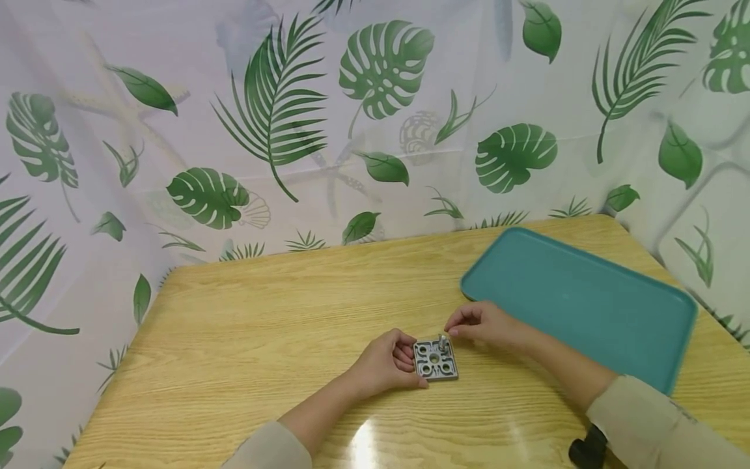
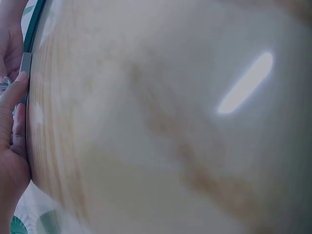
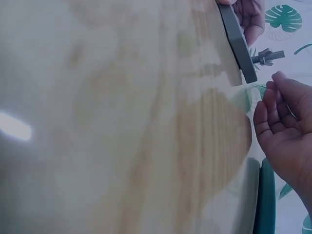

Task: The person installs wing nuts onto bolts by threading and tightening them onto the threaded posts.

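Observation:
A square grey metal plate (image 1: 434,358) with several round holes lies close over the table. A threaded bolt with what looks like a wing nut (image 3: 266,57) stands up from its far right corner. My left hand (image 1: 383,365) grips the plate by its left side, thumb along the near edge and fingers at the far left. My right hand (image 1: 489,324) hovers just right of the bolt, its fingers loosely curled with nothing between them. In the right wrist view a small gap separates the right fingertips (image 3: 279,75) from the bolt's end.
A teal tray (image 1: 586,286) lies at the right of the wooden table (image 1: 263,326), partly behind the right forearm. A leaf-printed cloth (image 1: 328,130) hangs behind and beside the table. Something black (image 1: 588,449) shows below the right sleeve.

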{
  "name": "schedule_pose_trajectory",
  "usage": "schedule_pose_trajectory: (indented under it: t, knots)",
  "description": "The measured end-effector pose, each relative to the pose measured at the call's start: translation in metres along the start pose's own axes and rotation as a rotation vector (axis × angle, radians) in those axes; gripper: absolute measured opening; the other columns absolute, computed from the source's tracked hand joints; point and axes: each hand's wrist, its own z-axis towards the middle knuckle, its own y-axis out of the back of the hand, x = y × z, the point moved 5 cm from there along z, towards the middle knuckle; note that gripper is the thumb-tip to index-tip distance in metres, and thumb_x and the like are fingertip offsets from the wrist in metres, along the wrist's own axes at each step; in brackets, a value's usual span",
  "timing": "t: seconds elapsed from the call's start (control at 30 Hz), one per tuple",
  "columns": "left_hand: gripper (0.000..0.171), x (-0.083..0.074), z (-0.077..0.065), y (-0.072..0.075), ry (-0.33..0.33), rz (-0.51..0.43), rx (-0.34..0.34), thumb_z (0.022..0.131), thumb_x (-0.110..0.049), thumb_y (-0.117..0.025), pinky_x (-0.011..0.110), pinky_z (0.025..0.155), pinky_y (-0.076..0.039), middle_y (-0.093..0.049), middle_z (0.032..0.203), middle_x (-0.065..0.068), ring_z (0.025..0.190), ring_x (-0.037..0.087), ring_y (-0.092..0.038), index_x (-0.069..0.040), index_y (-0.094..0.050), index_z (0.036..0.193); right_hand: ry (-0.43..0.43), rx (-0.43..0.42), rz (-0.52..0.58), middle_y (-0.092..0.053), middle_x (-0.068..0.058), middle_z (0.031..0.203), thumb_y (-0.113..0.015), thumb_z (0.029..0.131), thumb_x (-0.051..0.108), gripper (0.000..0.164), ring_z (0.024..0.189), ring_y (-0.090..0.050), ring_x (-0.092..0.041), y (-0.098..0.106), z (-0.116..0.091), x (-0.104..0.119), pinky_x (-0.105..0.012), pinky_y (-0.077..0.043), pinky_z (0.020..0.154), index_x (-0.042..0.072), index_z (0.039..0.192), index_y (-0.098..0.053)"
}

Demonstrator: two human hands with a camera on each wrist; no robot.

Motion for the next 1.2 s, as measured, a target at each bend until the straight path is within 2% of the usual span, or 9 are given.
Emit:
schedule_pose_trajectory:
  t: [0.23, 0.33, 0.57, 0.73, 0.9, 1.03, 1.2]
  knots:
    - [0.061, 0.000, 0.000, 0.001, 0.005, 0.001, 0.010, 0.069, -0.009, -0.085, 0.018, 0.073, -0.055, -0.055, 0.096, 0.002, 0.080, 0.007, -0.060, -0.001, -0.052, 0.120, 0.150, 0.075, -0.010, -0.067, -0.016, 0.102, -0.062, 0.090, 0.005, 0.016, 0.094, -0.060, -0.001, -0.002, 0.010, 0.006, -0.018, -0.050, 0.083, -0.003, 0.101, -0.070]
    - [0.061, 0.000, 0.000, 0.001, 0.008, -0.001, 0.008, 0.069, -0.008, -0.085, 0.017, 0.073, -0.055, -0.055, 0.096, 0.002, 0.080, 0.008, -0.060, -0.001, -0.052, 0.119, 0.173, 0.108, -0.010, -0.067, -0.017, 0.101, -0.061, 0.090, 0.004, 0.016, 0.094, -0.060, -0.002, -0.003, 0.010, 0.009, -0.018, -0.050, 0.083, -0.004, 0.101, -0.070]
    - [0.061, 0.000, 0.001, 0.001, 0.006, -0.007, 0.005, 0.068, -0.007, -0.084, 0.018, 0.073, -0.055, -0.055, 0.096, 0.003, 0.080, 0.009, -0.060, 0.000, -0.052, 0.119, 0.141, 0.136, 0.025, -0.067, -0.017, 0.098, -0.062, 0.090, 0.006, 0.017, 0.089, -0.059, -0.001, -0.004, 0.008, 0.009, -0.017, -0.050, 0.079, -0.008, 0.098, -0.067]
    - [0.062, -0.001, 0.000, 0.001, 0.005, -0.002, 0.007, 0.069, -0.009, -0.085, 0.017, 0.073, -0.055, -0.055, 0.096, 0.003, 0.080, 0.008, -0.060, -0.001, -0.052, 0.120, 0.093, 0.117, 0.030, -0.068, -0.004, 0.092, -0.065, 0.089, 0.010, 0.017, 0.085, -0.060, -0.004, -0.002, 0.005, 0.006, -0.018, -0.051, 0.076, -0.006, 0.094, -0.068]
    - [0.061, -0.002, 0.000, 0.001, 0.014, -0.010, -0.003, 0.069, -0.007, -0.084, 0.017, 0.073, -0.055, -0.055, 0.097, 0.004, 0.081, 0.009, -0.060, -0.001, -0.052, 0.120, 0.047, 0.112, 0.029, -0.068, -0.006, 0.085, -0.070, 0.086, 0.013, 0.015, 0.076, -0.060, -0.005, -0.004, -0.001, 0.005, -0.019, -0.051, 0.067, -0.003, 0.087, -0.068]
    - [0.060, -0.002, 0.000, 0.000, 0.021, -0.001, -0.007, 0.069, -0.004, -0.083, 0.016, 0.072, -0.054, -0.055, 0.097, 0.004, 0.081, 0.009, -0.059, 0.000, -0.052, 0.121, 0.047, 0.107, 0.032, -0.068, -0.007, 0.082, -0.071, 0.084, 0.012, 0.015, 0.068, -0.057, -0.004, -0.007, -0.004, 0.006, -0.019, -0.049, 0.059, -0.003, 0.085, -0.068]
    - [0.060, -0.001, 0.001, 0.000, 0.022, 0.003, -0.008, 0.069, 0.000, -0.082, 0.016, 0.071, -0.054, -0.055, 0.097, 0.006, 0.080, 0.011, -0.059, 0.002, -0.051, 0.121, 0.078, 0.104, 0.039, -0.068, -0.002, 0.082, -0.071, 0.084, 0.011, 0.015, 0.070, -0.059, -0.004, -0.010, -0.005, 0.007, -0.019, -0.051, 0.061, -0.005, 0.085, -0.069]
